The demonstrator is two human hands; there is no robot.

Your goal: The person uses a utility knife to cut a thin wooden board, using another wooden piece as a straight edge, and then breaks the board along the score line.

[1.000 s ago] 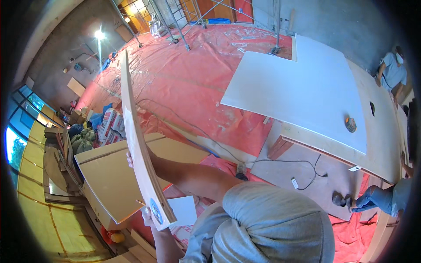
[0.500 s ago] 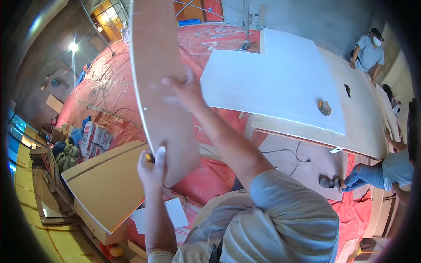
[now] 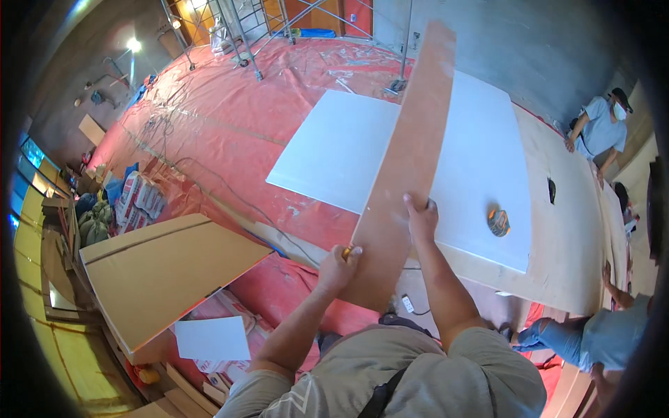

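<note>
A long, narrow brown board (image 3: pixel 411 132) stands tilted up in front of me, its far end reaching over the white sheet (image 3: pixel 481 174). My left hand (image 3: pixel 339 269) is closed on its left edge near the lower end. A small yellow item (image 3: pixel 348 252) shows at those fingers, too little of it to name. On the opposite edge, slightly higher, my right hand (image 3: pixel 422 220) grips the board with the thumb on its face. Right of the board, a black and yellow tape measure (image 3: pixel 498 221) lies on the white sheet.
A pale wooden panel (image 3: pixel 564 244) lies under the white sheet, with two people (image 3: pixel 601 129) (image 3: pixel 613 338) at its right. Red plastic sheeting (image 3: pixel 230 125) covers the floor. A large cardboard piece (image 3: pixel 160 272) is at left, near stacked bags (image 3: pixel 136 202). Scaffolding (image 3: pixel 244 35) stands behind.
Both hands have carried the brown board to the right, from beside the white sheet to over it. My right hand has shifted down to the board's right edge. My view has turned somewhat.
</note>
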